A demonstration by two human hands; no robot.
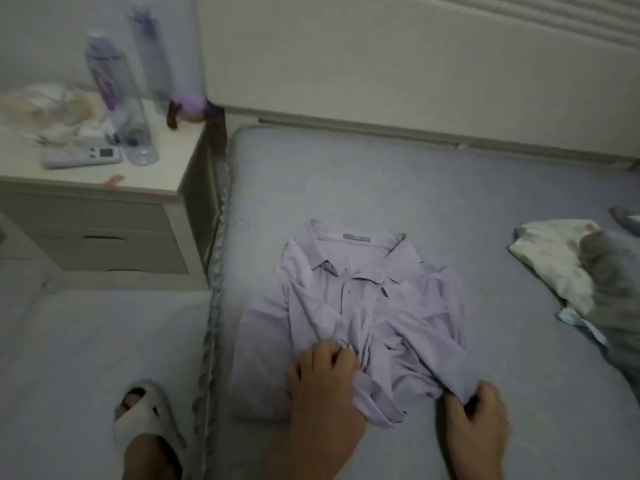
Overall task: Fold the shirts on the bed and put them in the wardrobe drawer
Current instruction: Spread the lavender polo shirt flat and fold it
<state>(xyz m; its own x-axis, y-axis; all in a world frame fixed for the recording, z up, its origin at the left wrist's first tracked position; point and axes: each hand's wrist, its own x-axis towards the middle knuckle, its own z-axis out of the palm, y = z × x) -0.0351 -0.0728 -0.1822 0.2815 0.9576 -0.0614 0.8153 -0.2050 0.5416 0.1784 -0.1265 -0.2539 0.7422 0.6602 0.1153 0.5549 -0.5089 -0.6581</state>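
Head cam: L hand [323,375] fingers curled, gripping lilac shirt [360,306]; R hand [474,414] pinching its sleeve.

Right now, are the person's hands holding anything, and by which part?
Both grip the lilac collared shirt at its near, lower edge: the left hand bunches the hem, the right hand pinches a sleeve end.

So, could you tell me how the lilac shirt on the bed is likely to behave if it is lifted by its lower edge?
The lilac shirt will probably drape limply: it already lies in soft creases. It looks thin, so likely light. Its half-made folds may fall open, since the left hand and right hand grip only the near edge.
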